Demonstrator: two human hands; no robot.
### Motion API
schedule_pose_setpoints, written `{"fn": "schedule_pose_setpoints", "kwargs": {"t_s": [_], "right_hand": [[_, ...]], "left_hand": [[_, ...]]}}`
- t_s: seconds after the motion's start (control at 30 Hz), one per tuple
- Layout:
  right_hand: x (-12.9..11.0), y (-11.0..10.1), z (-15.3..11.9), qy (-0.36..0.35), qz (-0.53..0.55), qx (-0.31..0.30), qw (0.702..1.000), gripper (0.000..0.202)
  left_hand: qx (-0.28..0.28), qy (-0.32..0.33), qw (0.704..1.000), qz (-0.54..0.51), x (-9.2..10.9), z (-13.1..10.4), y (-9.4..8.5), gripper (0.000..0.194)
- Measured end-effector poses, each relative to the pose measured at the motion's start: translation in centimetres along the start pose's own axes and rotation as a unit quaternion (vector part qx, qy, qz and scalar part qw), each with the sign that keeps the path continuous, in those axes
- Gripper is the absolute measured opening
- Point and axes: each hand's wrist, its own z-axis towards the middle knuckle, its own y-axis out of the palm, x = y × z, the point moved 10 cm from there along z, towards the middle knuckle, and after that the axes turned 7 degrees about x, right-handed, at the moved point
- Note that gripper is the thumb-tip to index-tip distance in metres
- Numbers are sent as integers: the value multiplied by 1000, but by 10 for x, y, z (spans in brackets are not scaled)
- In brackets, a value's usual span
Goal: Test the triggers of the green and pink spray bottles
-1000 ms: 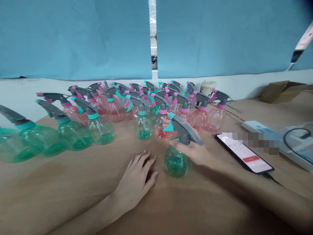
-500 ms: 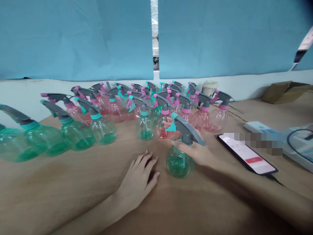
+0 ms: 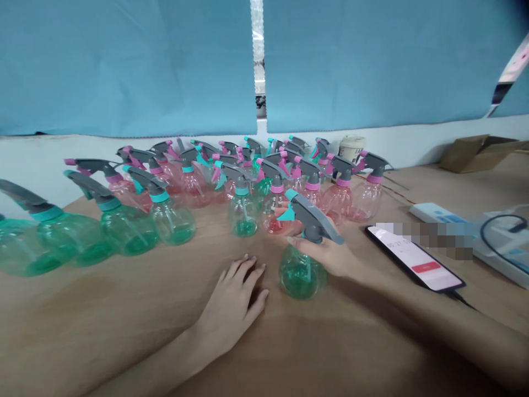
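Here's the left hand (image 3: 231,303), fingers loosely spread, palm down on the tabletop (image 3: 144,320); just beside it, the right hand's (image 3: 324,253) fingers curl round the neck of an upright green spray bottle (image 3: 301,275). Beyond stand the clear bottle (image 3: 243,215) and pink bottles (image 3: 366,199), then a blue cloth (image 3: 372,66) behind.

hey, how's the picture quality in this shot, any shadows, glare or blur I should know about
Head view: soft, slightly hazy light; a broad dark shadow beside the right forearm; pale reflections on the clear green bottle; the cup at the back looks soft, its print unreadable; a pixelated patch sits by the phone.
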Motion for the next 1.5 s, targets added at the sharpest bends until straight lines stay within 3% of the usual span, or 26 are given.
{"fn": "schedule_pose_setpoints", "kwargs": {"t_s": [1.13, 1.5], "right_hand": [[-1, 3, 1, 1, 16, -15, 1000, 40], [0, 3, 2, 19, 7, -24, 999, 24]], "left_hand": [[1, 2, 1000, 0, -1, -1, 0, 37], [0, -1, 1000, -1, 0, 0, 0, 37]]}}
